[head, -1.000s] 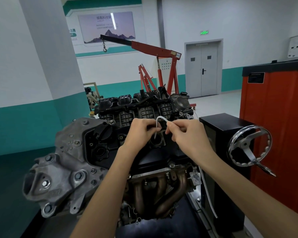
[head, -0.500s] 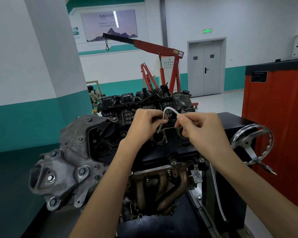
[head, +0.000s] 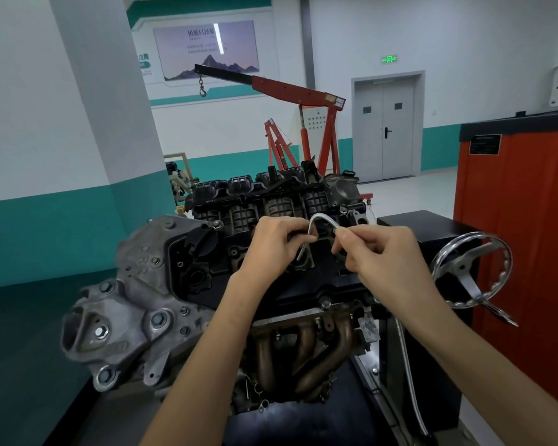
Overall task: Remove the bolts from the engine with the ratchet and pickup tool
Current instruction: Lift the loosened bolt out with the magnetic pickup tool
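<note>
Your hands are drifting apart, widening arch in pickup tool (head: 322,217): silvery, ribbed, flexible shaft. Left hand (head: 273,249) is pinching tip end, right hand (head: 384,255) pinching shaft, above engine (head: 136,317) top.

Even, soft indoor light; wide-angle bowing and slight blur at edges

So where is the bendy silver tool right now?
In the middle of the head view, the pickup tool arches between the left hand and right hand, over the engine; its long tail hangs down at the right.
</note>
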The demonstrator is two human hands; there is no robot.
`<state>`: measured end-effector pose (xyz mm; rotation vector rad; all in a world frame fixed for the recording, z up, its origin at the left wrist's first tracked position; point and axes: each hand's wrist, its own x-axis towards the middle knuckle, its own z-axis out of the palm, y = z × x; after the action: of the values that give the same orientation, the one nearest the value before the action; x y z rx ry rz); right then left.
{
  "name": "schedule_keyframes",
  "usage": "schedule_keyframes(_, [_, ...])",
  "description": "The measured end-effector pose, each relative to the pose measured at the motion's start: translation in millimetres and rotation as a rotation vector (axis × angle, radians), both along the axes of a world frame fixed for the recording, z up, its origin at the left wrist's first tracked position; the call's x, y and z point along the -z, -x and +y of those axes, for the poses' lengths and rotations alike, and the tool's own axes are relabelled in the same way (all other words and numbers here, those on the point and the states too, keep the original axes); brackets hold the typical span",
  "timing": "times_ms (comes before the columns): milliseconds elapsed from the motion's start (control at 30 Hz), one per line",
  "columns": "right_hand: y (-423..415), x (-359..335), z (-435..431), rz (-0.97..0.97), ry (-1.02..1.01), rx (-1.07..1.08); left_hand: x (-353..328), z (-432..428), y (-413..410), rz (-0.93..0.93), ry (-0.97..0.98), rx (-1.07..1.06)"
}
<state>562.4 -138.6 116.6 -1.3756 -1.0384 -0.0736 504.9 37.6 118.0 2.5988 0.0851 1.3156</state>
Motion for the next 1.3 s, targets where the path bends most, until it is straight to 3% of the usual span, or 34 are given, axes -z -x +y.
schedule_keyframes(800, [-17.7, 37.8, 51.8, -0.052, 0.134, 0.056, 39.4, 35.2, -20.0, 0.069, 0.105, -0.075])
schedule_keyframes(1300, [-14.1, 27.0, 39.8, -0.051, 0.052, 0.057, 29.0, 28.0, -16.8, 0.036, 0.053, -0.063])
